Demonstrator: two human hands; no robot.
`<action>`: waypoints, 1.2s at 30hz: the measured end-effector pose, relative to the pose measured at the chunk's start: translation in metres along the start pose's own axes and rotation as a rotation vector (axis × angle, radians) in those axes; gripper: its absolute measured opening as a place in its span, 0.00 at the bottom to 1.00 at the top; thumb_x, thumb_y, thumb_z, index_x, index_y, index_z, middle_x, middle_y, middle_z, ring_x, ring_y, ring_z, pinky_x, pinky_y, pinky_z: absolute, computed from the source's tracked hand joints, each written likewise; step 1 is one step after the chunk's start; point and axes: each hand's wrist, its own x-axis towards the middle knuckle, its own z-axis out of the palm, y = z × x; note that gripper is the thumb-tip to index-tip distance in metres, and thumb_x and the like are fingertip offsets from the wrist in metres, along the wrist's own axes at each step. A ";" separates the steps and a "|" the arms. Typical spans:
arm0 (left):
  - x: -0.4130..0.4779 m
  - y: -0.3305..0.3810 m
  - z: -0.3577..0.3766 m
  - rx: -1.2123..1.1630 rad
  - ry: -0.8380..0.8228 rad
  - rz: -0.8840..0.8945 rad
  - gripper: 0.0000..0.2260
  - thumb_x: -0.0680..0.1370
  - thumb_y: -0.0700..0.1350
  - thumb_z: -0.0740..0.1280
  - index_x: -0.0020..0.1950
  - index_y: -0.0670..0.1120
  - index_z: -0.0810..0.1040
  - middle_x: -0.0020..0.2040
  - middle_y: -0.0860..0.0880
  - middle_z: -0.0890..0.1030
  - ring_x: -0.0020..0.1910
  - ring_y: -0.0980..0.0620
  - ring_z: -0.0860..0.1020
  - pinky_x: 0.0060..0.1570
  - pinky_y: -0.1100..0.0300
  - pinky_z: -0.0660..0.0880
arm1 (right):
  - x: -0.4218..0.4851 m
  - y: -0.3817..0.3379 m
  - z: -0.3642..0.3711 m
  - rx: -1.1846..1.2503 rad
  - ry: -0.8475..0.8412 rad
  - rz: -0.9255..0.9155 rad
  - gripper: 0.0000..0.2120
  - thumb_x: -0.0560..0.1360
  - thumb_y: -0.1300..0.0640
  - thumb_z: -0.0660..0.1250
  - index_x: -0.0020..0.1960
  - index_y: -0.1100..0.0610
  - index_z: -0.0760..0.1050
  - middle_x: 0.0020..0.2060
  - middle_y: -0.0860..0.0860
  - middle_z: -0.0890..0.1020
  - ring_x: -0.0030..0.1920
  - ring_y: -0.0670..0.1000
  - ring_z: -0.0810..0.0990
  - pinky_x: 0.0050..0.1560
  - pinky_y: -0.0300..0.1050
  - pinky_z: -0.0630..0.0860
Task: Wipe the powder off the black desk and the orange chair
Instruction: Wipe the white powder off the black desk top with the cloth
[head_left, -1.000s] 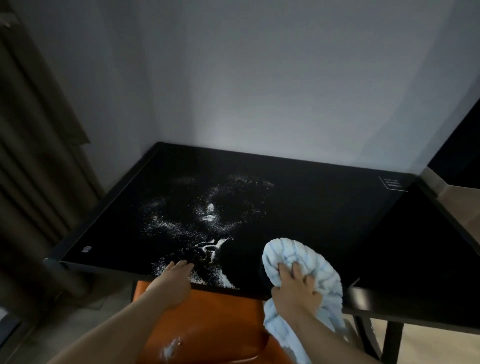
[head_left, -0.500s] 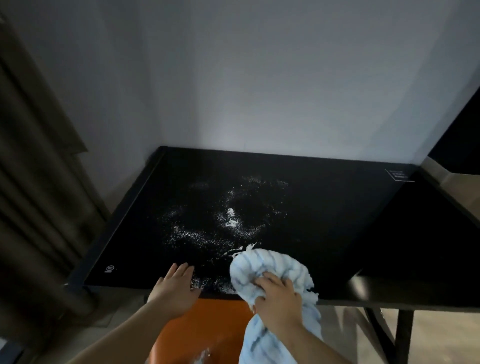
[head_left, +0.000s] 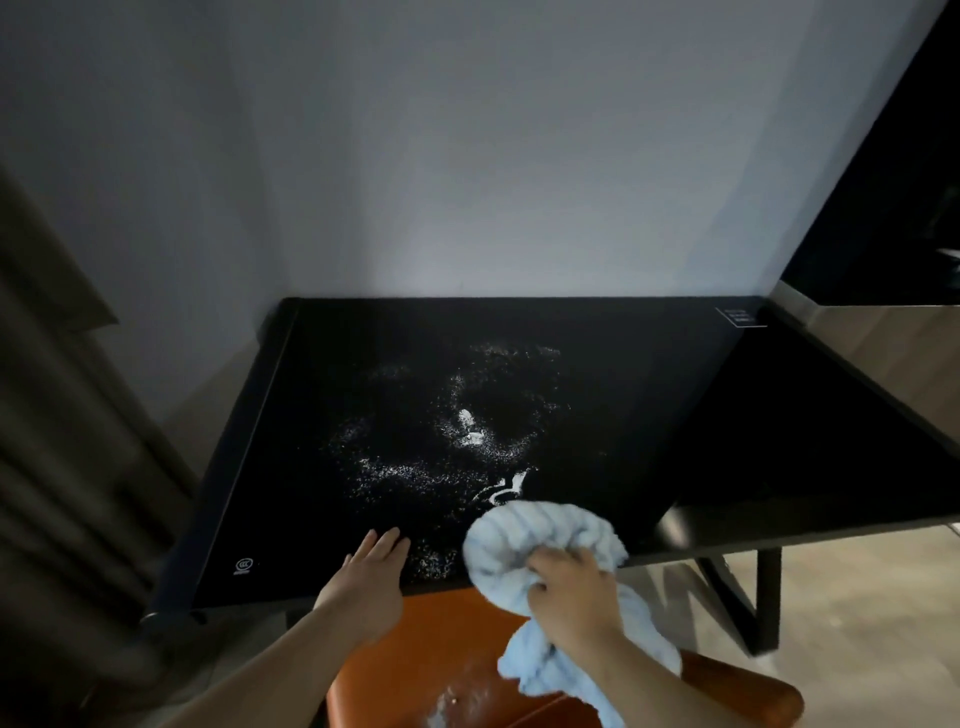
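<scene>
- at the near edge of the black desk (head_left: 649, 395): right hand (head_left: 574, 597), fingers curled round a bunched light-blue cloth (head_left: 540, 540); the wad presses on the desk top, the loose tail hangs below the edge toward the chair.
- left of the cloth, same near edge: left hand (head_left: 369, 582), flat, fingers straight and together, palm down on the desk, holding nothing.
- middle of the desk, beyond the cloth: white powder (head_left: 467, 431), a scattered ring with a thicker clump inside it and a curved smear just beyond the cloth; more specks lie between the two hands.
- below the desk's near edge: orange chair (head_left: 415, 665), seat partly tucked under, a small patch of powder on it near the hanging cloth.
- handling, judged: cloth is soft, light, plush; best gripped as a wad from above so a broad face meets the surface. powder is loose and fine, likely to scatter or drop off the desk edge onto the chair if swept quickly.
- desk surface looks smooth and hard; cloth should slide easily.
- status, judged: desk barely begun, chair not yet wiped.
</scene>
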 end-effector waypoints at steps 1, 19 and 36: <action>0.001 -0.001 -0.001 -0.009 -0.009 0.007 0.29 0.79 0.37 0.53 0.78 0.47 0.43 0.78 0.51 0.39 0.76 0.50 0.38 0.74 0.54 0.44 | 0.000 -0.007 -0.001 0.044 -0.024 -0.007 0.14 0.74 0.56 0.57 0.57 0.47 0.75 0.51 0.48 0.77 0.59 0.52 0.70 0.52 0.44 0.67; -0.023 0.007 -0.045 -0.420 0.324 -0.062 0.18 0.82 0.45 0.53 0.72 0.51 0.65 0.62 0.49 0.77 0.28 0.61 0.73 0.24 0.69 0.66 | -0.006 -0.006 -0.060 0.084 0.285 0.014 0.08 0.73 0.56 0.59 0.37 0.50 0.64 0.34 0.45 0.70 0.44 0.50 0.69 0.48 0.44 0.67; -0.085 0.049 -0.071 -1.922 0.086 -0.138 0.19 0.80 0.55 0.59 0.56 0.39 0.76 0.54 0.37 0.80 0.52 0.40 0.79 0.47 0.47 0.76 | -0.034 -0.082 -0.058 0.308 0.313 -0.410 0.08 0.70 0.61 0.61 0.36 0.55 0.63 0.30 0.44 0.65 0.42 0.50 0.66 0.43 0.43 0.61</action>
